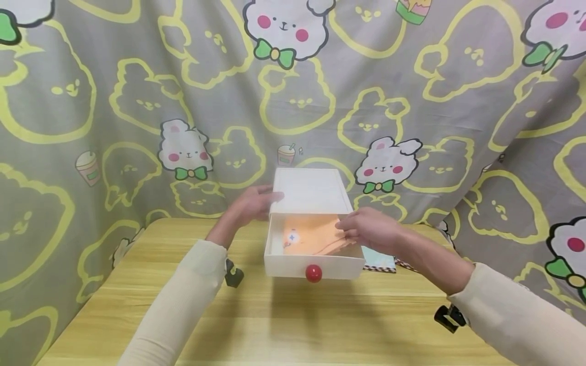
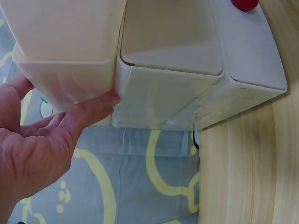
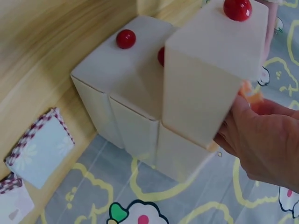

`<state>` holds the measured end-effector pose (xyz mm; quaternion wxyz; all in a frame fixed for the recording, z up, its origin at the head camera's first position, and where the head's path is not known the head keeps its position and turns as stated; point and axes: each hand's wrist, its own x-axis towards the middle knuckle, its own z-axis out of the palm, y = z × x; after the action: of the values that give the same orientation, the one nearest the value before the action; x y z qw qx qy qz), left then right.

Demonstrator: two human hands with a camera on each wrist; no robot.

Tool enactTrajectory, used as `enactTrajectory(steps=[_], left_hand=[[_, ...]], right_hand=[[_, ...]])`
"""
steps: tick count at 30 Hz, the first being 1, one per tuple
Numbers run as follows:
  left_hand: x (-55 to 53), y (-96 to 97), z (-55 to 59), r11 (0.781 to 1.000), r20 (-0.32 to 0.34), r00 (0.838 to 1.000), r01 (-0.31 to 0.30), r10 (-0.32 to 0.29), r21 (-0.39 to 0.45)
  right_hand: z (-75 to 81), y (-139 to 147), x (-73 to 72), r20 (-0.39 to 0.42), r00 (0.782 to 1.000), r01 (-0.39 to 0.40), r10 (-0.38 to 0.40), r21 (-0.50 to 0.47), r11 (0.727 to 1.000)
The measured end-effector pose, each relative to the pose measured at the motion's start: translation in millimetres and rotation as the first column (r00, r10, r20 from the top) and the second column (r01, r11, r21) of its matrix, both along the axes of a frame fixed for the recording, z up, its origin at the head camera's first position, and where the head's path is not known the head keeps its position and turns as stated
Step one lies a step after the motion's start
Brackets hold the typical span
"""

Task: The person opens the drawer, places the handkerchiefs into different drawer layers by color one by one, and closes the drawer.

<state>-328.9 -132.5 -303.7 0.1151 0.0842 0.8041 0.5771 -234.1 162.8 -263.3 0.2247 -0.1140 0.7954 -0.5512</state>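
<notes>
A white drawer cabinet (image 1: 308,189) stands on the table, its top drawer (image 1: 293,265) pulled far out by a red knob side facing me. Inside the drawer lies an orange cloth (image 1: 304,235) with a small white printed figure. My left hand (image 1: 254,203) rests against the cabinet's left side, thumb at the upper edge; in the left wrist view its fingers (image 2: 96,109) lie extended along the top unit's wall. At the drawer's right wall, my right hand (image 1: 373,230) pinches the orange cloth, a bit of which shows beside the thumb in the right wrist view.
Below the pulled-out drawer sit two shut drawers with red knobs (image 3: 126,38). Right of the cabinet lies a light blue cloth (image 3: 43,151) with a checked edge, and another checked-edged piece (image 3: 16,200) beside it. A patterned curtain (image 1: 302,112) hangs behind the wooden table (image 1: 293,325).
</notes>
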Motion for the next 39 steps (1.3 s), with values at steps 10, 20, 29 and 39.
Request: enactTrajectory(steps=[10,20,29,39], left_hand=[[-0.4,0.9,-0.8,1.000,0.002,1.000,0.006,-0.006,0.010],[-1.9,0.1,-1.4,0.999,0.018,1.000,0.006,-0.007,0.033],[-4.5,1.1,-0.9,1.000,0.034,0.999,0.002,-0.003,0.031],[-3.3,0.7,-0.5,1.000,0.030,1.000,-0.002,0.001,0.023]], right_hand=[[21.6,13,8.5,0.033,0.999,-0.037,0.036,0.011,0.999],[25.5,10,19.4,-0.012,0.999,-0.033,0.033,-0.020,0.999],[21.8,2,38.5,-0.055,0.994,-0.098,0.093,-0.102,0.990],[12.7,-6,57.7,0.046,0.965,-0.256,0.259,-0.050,0.965]])
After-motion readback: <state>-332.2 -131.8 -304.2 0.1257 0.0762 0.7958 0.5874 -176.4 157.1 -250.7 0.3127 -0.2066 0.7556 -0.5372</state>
